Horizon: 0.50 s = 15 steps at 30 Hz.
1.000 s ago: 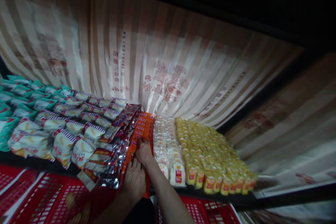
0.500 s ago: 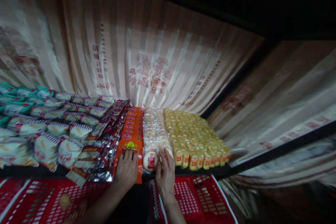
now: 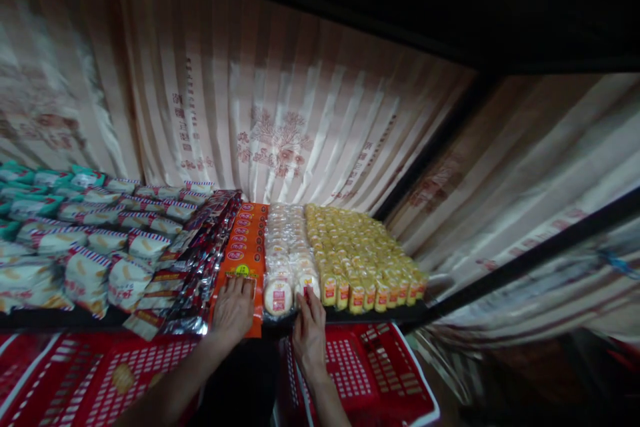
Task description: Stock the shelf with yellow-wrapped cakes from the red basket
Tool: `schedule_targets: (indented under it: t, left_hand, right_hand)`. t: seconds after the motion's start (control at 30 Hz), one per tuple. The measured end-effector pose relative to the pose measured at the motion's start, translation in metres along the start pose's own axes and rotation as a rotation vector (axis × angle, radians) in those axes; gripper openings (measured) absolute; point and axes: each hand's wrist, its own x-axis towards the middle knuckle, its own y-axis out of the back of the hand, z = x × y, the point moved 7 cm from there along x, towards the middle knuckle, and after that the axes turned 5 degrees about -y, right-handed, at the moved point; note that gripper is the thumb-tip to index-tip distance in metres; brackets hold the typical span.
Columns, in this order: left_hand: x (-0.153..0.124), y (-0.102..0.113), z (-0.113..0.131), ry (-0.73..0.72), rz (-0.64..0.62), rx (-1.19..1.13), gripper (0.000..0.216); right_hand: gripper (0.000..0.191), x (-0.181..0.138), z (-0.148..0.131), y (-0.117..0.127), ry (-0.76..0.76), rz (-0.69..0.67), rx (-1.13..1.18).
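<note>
My left hand [image 3: 234, 310] lies flat, fingers stretched forward, on the near end of a long orange packaging strip [image 3: 246, 233] printed with oval logos. My right hand [image 3: 310, 333] is open, its fingertips touching the front of a clear-wrapped round white cracker pack [image 3: 306, 282] with a red label. Beside it, between my hands, is another round cracker pack [image 3: 278, 295], fronting a second row that runs back along the shelf. To the right stand tight rows of small yellow-wrapped snacks [image 3: 365, 260]. My palms hide the near end of the orange strip in part.
Dark red foil packets [image 3: 200, 260] and white snack bags [image 3: 87, 273] fill the shelf to the left, with green bags [image 3: 33, 203] further off. Red baskets [image 3: 350, 367] stand below the black shelf edge. A printed curtain [image 3: 280, 80] hangs behind; a black post [image 3: 430, 153] slants at right.
The view has shifted slightly, so the goods sit a little further left. My right fingers have drawn down from the cracker pack's top, and more of its front shows. My left hand stays on the orange strip.
</note>
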Motion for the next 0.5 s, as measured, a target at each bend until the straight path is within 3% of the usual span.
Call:
schedule_targets:
  t: [0.23, 0.5]
  left_hand:
    - [0.0, 0.001, 0.005, -0.006, -0.068, 0.064, 0.039]
    - [-0.001, -0.011, 0.003, -0.03, -0.053, 0.054, 0.04]
  right_hand:
    - [0.055, -0.012, 0.003, 0.004, 0.063, -0.084, -0.022]
    - [0.063, -0.012, 0.016, 0.003, 0.126, -0.17, -0.044]
